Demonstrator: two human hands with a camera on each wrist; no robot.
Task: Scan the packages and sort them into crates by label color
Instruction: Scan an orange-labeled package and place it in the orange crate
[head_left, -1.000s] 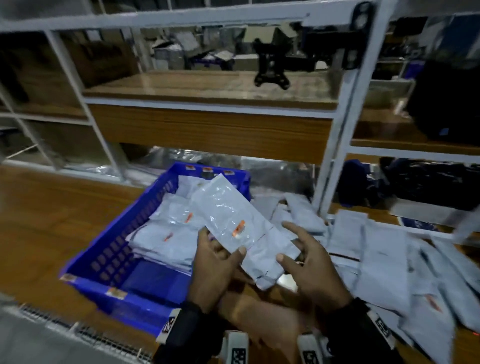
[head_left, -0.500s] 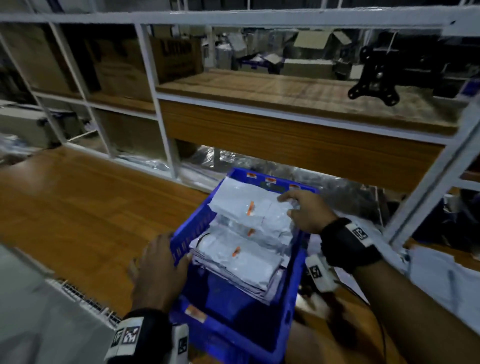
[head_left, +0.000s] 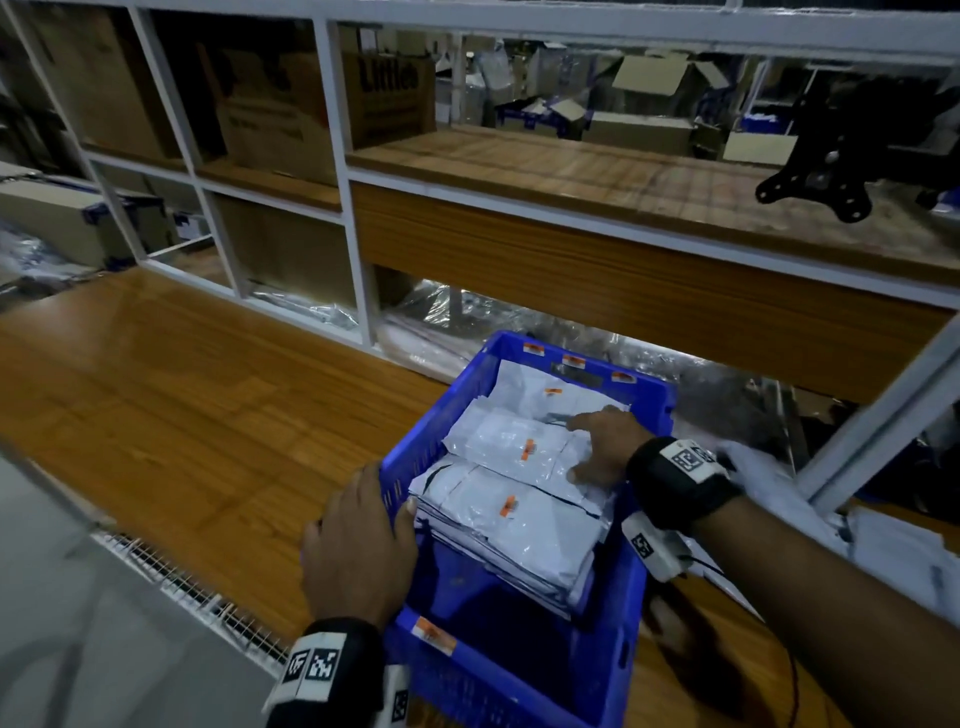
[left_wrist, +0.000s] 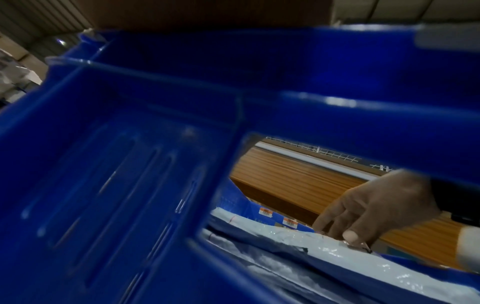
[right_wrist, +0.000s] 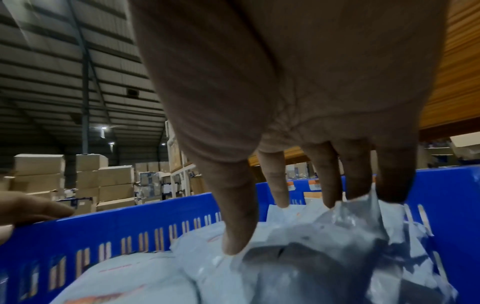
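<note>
Left hand (head_left: 358, 545) curled, gripping; right hand (head_left: 605, 447) flat, fingers spread.

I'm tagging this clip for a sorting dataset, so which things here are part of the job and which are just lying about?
Part of the job:
- blue crate
- white packages with orange labels
- left hand gripping the crate wall
- right hand on the packages

Lying about:
- cardboard boxes
- black bracket
</note>
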